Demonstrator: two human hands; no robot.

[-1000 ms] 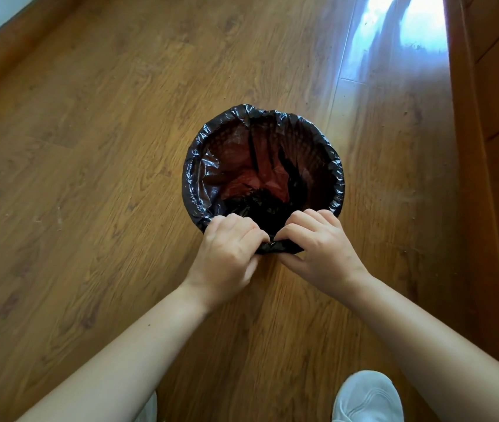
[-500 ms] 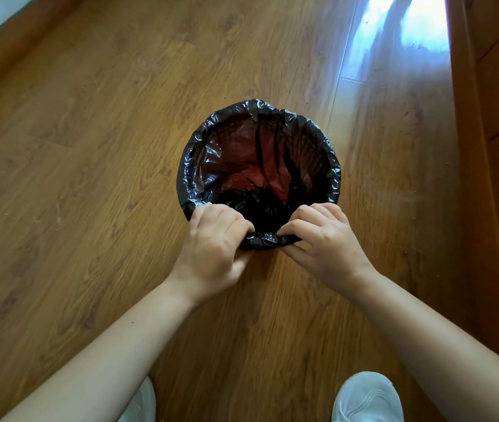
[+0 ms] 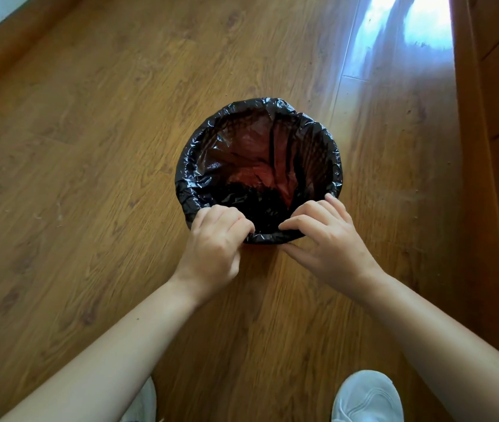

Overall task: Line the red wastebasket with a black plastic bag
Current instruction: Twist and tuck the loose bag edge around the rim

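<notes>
The red wastebasket stands on the wooden floor, its red inside showing through the thin plastic. A black plastic bag hangs inside it, and its crinkled edge is folded over the rim all the way round. My left hand pinches the bag's edge at the near-left of the rim. My right hand grips the folded edge at the near-right of the rim, thumb below, fingers on top. A short stretch of bag edge shows between the two hands.
A wooden cabinet front runs along the right side, close to the wastebasket. A skirting board crosses the top left. My white shoes are at the bottom edge. Bright glare lies on the floor at top right.
My hands have slid apart along the near rim, the left one leftwards and the right one rightwards, drawing the bag edge down over the rim.
</notes>
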